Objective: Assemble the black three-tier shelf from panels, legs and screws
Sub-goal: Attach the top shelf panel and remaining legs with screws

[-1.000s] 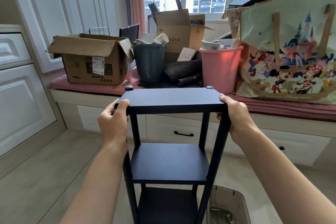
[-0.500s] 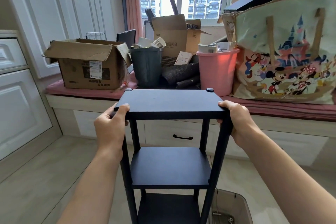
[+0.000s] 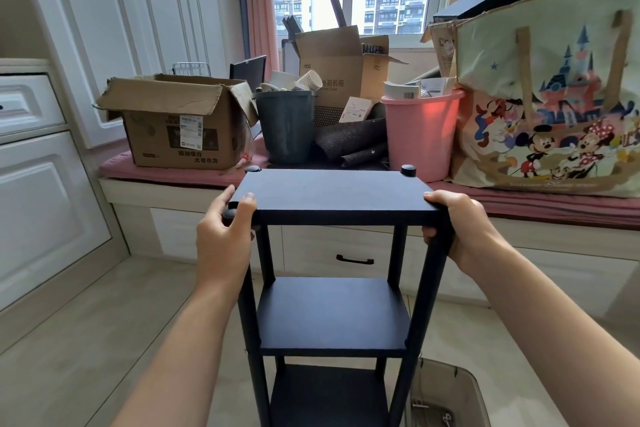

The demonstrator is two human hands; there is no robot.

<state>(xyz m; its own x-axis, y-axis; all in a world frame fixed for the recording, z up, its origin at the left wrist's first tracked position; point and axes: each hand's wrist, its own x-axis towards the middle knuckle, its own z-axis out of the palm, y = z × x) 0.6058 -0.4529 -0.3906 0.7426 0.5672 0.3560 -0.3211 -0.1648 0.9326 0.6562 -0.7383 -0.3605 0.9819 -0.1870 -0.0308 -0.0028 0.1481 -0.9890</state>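
Note:
The black three-tier shelf (image 3: 332,194) stands upright in front of me, its top panel level, the middle tier (image 3: 332,312) and bottom tier (image 3: 329,399) below. Round black caps show at the back corners (image 3: 408,170). My left hand (image 3: 223,236) grips the top panel's near left corner, thumb on top. My right hand (image 3: 460,225) grips the near right corner, fingers curled round the edge and leg.
A window bench with a pink cushion (image 3: 519,204) holds a cardboard box (image 3: 180,121), a dark bin (image 3: 285,125), a pink bucket (image 3: 420,135) and a cartoon tote bag (image 3: 547,97). White cabinets (image 3: 41,184) stand left. A translucent bin (image 3: 446,395) lies on the floor at lower right.
The shelf and both hands have stayed together; my view has drifted slightly, so the top panel sits a little lower against the bench. The grips look unchanged.

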